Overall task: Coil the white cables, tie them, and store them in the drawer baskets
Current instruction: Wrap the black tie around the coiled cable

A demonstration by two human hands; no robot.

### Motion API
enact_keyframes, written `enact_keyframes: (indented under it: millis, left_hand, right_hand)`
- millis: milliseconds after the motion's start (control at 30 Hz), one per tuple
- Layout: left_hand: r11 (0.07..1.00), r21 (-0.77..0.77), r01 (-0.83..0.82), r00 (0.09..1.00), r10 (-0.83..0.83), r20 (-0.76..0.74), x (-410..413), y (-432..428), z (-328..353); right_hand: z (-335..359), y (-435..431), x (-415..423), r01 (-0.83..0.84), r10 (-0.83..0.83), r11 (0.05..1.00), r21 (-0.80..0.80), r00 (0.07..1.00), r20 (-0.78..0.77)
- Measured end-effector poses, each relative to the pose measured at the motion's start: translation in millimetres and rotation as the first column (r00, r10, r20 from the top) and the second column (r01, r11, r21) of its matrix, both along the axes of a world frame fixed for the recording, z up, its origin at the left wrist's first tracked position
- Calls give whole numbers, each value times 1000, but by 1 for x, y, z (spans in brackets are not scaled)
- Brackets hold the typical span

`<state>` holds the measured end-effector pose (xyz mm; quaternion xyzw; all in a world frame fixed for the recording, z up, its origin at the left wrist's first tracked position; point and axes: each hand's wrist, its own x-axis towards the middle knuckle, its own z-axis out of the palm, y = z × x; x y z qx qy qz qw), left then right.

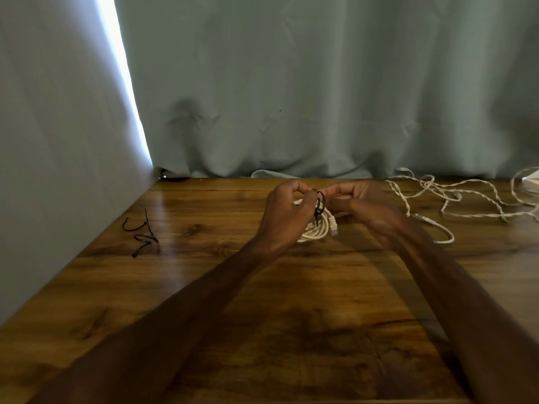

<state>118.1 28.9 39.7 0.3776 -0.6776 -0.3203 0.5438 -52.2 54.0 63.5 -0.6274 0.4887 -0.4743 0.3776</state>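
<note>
Head view: left hand [287, 212] and right hand [363, 207] pinch the tie [319, 207] round the coil [316, 230]; loose cables [455, 199] lie right of both.

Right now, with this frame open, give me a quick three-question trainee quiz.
1. True or false: the coil already sits in a basket.
2. The spare ties lie on the table: A) left of the hands, B) right of them, C) under the coil.
3. Fill in: the left hand and right hand pinch a black ___ round the coil.
Key: 1 false; 2 A; 3 tie.
</note>
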Motion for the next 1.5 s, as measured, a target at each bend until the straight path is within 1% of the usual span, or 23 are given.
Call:
enact_keyframes:
  millis: [200,300,400,433,533,667,833,1033,1300,1433,1500]
  left_hand:
    - [999,25,-44,999,44,-15,1,0,3]
    - [995,9,-96,995,96,-11,3,-1,5]
    - [993,32,-113,993,114,-32,2,0,7]
    - [992,44,-119,992,121,-35,2,0,8]
    - [988,93,-122,989,128,-67,3,0,11]
    - [981,153,-117,986,132,-97,6,-2,13]
    - [973,205,-105,981,136,-140,6,-5,15]
    - [969,240,-67,973,117,-200,6,-8,15]
    - [971,236,-42,973,93,-209,9,-7,16]
    - [971,236,-48,973,98,-208,11,-8,17]
    - [970,239,-53,974,102,-200,11,-8,16]
  right_hand:
    - [4,2,1,-15,16,999,46,1000,-4]
    - [6,4,4,-67,65,997,47,996,55]
    - [3,1,6,-159,148,985,65,977,154]
    - [2,-1,7,-190,177,980,67,971,163]
    - [-4,-3,10,-234,229,971,41,969,92]
    - [-10,-5,16,-185,185,982,-29,982,21]
    - [-9,-2,26,-133,142,986,-105,986,91]
    - [-12,0,33,-103,129,962,-253,988,87]
    - [-11,3,35,-88,114,934,-346,992,55]
    - [-13,0,33,-40,64,932,-359,996,54]
    - [-12,1,33,-25,39,927,-374,999,29]
